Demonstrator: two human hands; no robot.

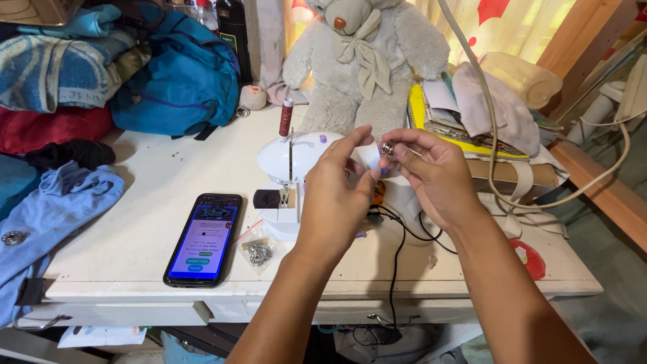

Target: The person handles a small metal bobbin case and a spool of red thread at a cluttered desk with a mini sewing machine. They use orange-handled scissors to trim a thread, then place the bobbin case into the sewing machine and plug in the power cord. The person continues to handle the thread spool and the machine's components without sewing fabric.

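Right hand (pixel 435 172) pinches a small metal bobbin (pixel 389 148) above the sewing machine (pixel 296 162); left hand (pixel 340 185) meets it, fingertips narrowed. Phone (pixel 204 239) lies left of the machine.

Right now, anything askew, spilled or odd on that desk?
Nothing spilled or broken. Both hands, left hand and right hand, pinch a small metal bobbin above the mini sewing machine. The oddities: a smartphone close to the table front edge, and black cables dangling over it.
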